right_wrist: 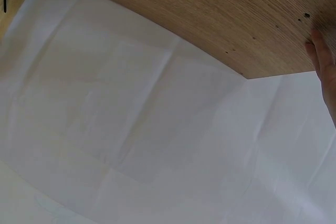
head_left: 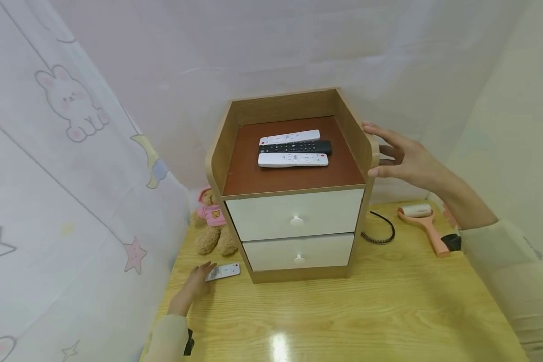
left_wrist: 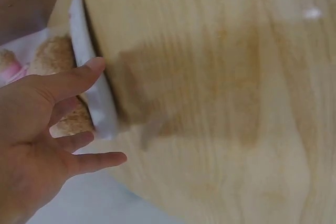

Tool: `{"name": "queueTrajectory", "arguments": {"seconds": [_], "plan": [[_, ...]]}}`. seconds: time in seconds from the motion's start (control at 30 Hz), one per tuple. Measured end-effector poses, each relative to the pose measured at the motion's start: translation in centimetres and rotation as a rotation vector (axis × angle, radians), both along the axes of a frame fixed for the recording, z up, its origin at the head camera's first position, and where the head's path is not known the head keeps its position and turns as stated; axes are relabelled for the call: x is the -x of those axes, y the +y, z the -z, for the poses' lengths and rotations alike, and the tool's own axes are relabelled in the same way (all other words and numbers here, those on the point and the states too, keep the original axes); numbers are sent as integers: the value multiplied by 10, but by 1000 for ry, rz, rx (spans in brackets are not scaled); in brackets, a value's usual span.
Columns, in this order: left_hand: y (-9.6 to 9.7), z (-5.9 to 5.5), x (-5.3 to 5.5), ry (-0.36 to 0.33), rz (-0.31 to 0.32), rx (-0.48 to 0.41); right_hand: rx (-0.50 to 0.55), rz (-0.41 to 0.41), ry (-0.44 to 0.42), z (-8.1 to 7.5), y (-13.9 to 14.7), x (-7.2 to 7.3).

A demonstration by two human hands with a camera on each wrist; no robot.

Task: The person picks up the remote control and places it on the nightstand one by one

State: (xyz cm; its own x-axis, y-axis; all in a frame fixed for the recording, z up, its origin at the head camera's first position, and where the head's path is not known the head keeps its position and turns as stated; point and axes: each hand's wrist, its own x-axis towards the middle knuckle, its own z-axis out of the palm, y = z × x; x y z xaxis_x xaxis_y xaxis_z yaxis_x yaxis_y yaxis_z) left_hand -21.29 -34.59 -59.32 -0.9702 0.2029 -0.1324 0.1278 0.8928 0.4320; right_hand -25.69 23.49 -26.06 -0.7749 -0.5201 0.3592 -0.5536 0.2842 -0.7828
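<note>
My left hand [head_left: 194,288] is at the left end of a white remote control [head_left: 223,271] lying on the table beside the cabinet. In the left wrist view the thumb crosses in front of the remote [left_wrist: 86,40], and the other fingers are spread along its far side. Whether they press on it I cannot tell. My right hand [head_left: 407,158] touches the right side panel of a small wooden cabinet [head_left: 355,133]. Its fingers [right_wrist: 321,48] lie nearly straight against the outer face. On the cabinet's brown top lie two white remotes [head_left: 294,160] and a black remote [head_left: 298,147].
A teddy bear [head_left: 214,216] in pink sits left of the cabinet. To the right lie a black coiled hair band [head_left: 380,240] and an orange lint roller [head_left: 427,226]. Two white drawers [head_left: 262,216] with knobs are closed. Pale curtains surround the wooden table [head_left: 326,317].
</note>
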Motion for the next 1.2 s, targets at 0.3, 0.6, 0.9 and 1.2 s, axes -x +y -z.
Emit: {"name": "queueTrajectory", "arguments": {"seconds": [0.3,0.6,0.9,1.2], "plan": [[-2,9,-1,52,-22,25,18,-13,-3,-5,-2,0],[-10,12,-2,70,-39,1,22,-27,-3,-2,-2,1],[-11,15,-1,101,-49,2,33,-30,9,0,-2,0],[-11,18,-3,135,-62,16,15,-24,1,0,-1,1]]}}
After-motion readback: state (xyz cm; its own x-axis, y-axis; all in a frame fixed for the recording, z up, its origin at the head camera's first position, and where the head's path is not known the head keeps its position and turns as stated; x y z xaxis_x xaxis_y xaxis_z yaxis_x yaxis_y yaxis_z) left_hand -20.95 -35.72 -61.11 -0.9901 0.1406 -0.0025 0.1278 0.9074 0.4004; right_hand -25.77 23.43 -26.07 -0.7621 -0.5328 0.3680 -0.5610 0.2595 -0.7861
